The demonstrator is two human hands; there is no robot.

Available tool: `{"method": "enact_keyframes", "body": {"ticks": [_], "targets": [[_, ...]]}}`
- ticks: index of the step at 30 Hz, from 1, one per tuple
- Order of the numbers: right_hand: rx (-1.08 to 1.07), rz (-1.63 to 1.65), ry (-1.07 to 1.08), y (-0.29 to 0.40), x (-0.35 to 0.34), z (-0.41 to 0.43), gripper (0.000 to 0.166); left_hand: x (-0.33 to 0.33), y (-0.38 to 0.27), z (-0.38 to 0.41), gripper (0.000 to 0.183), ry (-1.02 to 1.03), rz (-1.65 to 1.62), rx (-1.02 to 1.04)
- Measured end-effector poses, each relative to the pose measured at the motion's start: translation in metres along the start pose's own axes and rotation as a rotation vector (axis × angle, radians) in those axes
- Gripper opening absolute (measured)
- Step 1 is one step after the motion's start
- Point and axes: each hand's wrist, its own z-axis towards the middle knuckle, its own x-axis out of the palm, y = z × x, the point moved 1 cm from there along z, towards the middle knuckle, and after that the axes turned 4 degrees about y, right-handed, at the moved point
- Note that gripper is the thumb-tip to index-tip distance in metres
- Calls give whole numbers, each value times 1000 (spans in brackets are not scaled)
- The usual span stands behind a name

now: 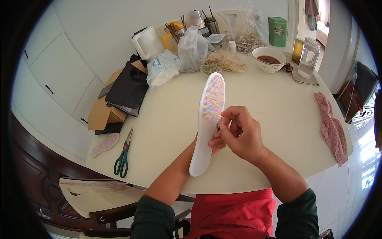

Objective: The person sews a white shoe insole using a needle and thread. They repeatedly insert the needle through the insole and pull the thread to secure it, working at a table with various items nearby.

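A white insole (205,155) is held up lengthwise over the table, tilted slightly. Its far half carries multicoloured stitching (213,97) in pink, yellow and blue, while the near half is plain white. My left hand (217,142) grips the insole from behind, with its fingers showing past the right edge. At that same edge, by the stitching's lower border, my right hand (246,137) has its thumb and index finger curled near each other. A fine strand seems to run there; whether the fingers pinch a needle or thread is too small to tell.
Green-handled scissors (121,162) and a smaller stitched piece (105,145) lie at left on the cream table (286,134). Behind them are a black folder (128,89) and cardboard box (103,115). Bags, a kettle (147,43) and a bowl (269,59) line the back; a pink cloth (332,128) lies right.
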Motion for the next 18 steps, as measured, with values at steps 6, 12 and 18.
{"method": "enact_keyframes", "body": {"ticks": [6,12,18], "targets": [[-52,48,-1,-1,0,1,26,-3,-2,0,16,51,17,-17],[-17,65,13,1,0,0,26,-5,-1,1,16,19,-30,0],[-20,37,15,-2,0,0,26,1,-1,0,17,-45,-27,-34]]}}
